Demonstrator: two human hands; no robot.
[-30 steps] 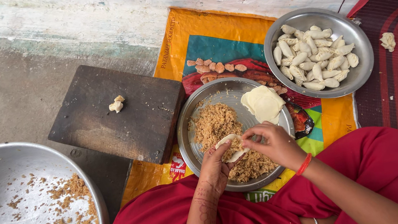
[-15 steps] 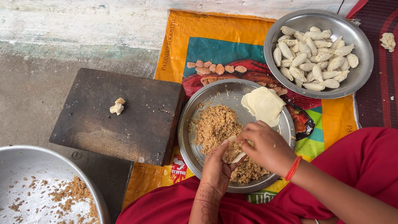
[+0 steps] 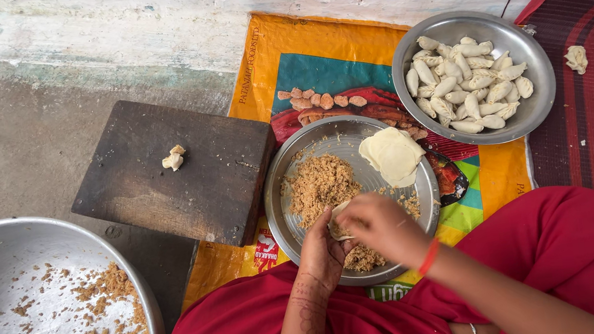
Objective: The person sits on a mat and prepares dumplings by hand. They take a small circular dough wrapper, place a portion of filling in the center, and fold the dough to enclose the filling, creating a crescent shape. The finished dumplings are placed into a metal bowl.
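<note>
Head view: left hand point(image 3: 320, 251) cups a dough wrapper point(image 3: 336, 213) over the steel plate point(image 3: 275, 192), right hand point(image 3: 383, 226) pinched closed on it, filling in. Bowl of finished dumplings point(image 3: 469, 83) looks well stocked; brown filling point(image 3: 320, 183) and a stack of wrappers point(image 3: 392, 155) remain, so roughly midway.

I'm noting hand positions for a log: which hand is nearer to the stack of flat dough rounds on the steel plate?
Right. The right hand lies just below the dough rounds, over the plate; the left hand sits further down-left, cupping a dough piece.
</note>
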